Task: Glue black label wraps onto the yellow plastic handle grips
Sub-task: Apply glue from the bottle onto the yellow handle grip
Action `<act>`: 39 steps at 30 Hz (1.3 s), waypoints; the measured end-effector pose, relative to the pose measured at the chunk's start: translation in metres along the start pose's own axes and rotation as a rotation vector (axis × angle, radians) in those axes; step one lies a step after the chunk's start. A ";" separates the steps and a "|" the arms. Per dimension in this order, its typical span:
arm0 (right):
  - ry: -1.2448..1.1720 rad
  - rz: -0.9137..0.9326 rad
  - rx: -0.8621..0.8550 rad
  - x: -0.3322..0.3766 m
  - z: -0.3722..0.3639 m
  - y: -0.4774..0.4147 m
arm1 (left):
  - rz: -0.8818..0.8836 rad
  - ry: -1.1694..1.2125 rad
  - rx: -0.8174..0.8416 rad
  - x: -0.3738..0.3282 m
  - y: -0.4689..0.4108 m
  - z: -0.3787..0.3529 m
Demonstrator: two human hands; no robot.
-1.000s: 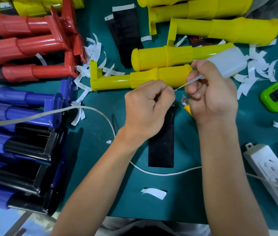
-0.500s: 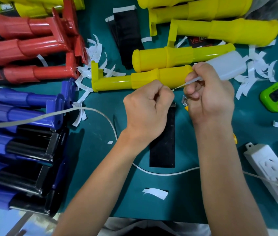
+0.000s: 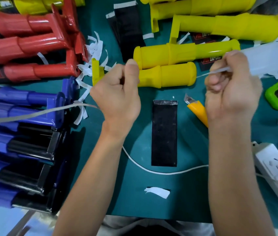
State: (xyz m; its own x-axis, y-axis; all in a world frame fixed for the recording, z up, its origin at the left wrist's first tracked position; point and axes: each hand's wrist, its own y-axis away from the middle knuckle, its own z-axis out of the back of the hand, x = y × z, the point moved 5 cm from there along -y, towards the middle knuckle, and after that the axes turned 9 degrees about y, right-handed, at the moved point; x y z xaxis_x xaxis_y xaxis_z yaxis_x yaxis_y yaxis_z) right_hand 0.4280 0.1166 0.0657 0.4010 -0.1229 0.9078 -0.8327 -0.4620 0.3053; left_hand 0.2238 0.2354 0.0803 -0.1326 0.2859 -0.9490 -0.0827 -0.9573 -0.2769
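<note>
Glue application looks like the step in hand. The black label (image 3: 164, 133) lies flat on the table (image 3: 194, 193) between the two forearms, not yet attached, with a shiny band along its far edge (glue or bare adhesive, I cannot tell which). The yellow handle (image 3: 166, 74) it is probably meant for lies on its side just beyond the label, apart from it.

The right grip (image 3: 231, 92) is clenched around a white glue bottle (image 3: 264, 60), fingers curled at its neck. The thin nozzle (image 3: 209, 73) points left toward the handle's end without reaching it. The left grip (image 3: 117, 94) is balled into a fist over the handle's bracket end, thumb pressed against the forefinger; whether anything small is pinched there I cannot tell.

As I judge it, the next move calls for bringing the nozzle down to the label or the handle and squeezing out a thin, even line. The label then has to be laid square around the handle. An orange knife (image 3: 197, 109) lies just beside the right wrist, blade bared.
</note>
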 end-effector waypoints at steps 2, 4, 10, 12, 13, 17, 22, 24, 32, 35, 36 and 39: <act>0.035 -0.014 0.042 -0.005 -0.008 0.004 | 0.025 -0.213 0.031 0.008 0.001 -0.007; 0.041 -0.025 0.047 -0.007 -0.008 0.004 | 0.057 -0.327 -0.002 0.016 -0.004 -0.007; 0.038 -0.010 0.078 -0.011 -0.011 0.006 | -0.119 -0.319 0.038 0.005 0.005 -0.011; 0.045 0.002 0.078 -0.010 -0.014 0.008 | -0.113 -0.330 0.041 -0.001 0.007 -0.014; 0.046 0.011 0.078 -0.009 -0.015 0.009 | -0.121 -0.291 0.081 0.002 0.006 -0.015; 0.084 0.055 0.121 -0.004 -0.020 0.014 | -0.084 -0.063 0.410 0.000 0.012 -0.028; 0.122 0.070 0.214 -0.003 -0.025 0.018 | -0.009 0.025 0.462 -0.001 0.023 -0.038; 0.147 0.075 0.277 -0.002 -0.028 0.019 | 0.019 0.042 0.409 -0.001 0.023 -0.038; 0.141 -0.036 0.285 -0.006 -0.021 0.012 | 0.008 -0.015 0.262 0.006 0.012 -0.025; 0.100 -0.005 0.204 -0.003 -0.012 0.005 | 0.017 0.001 0.180 0.009 0.005 -0.019; 0.068 0.008 0.167 -0.001 -0.009 0.003 | 0.034 0.012 0.167 0.013 0.004 -0.017; 0.031 0.087 0.088 0.008 0.001 -0.002 | 0.033 -0.098 0.226 0.020 0.003 -0.018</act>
State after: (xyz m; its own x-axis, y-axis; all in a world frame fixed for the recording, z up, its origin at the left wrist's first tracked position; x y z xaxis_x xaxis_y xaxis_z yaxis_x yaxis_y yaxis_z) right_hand 0.4336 0.1155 0.0714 0.3159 -0.1391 0.9385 -0.8264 -0.5263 0.2002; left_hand 0.2388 0.2372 0.0581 -0.2329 0.2680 -0.9348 -0.2939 -0.9357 -0.1950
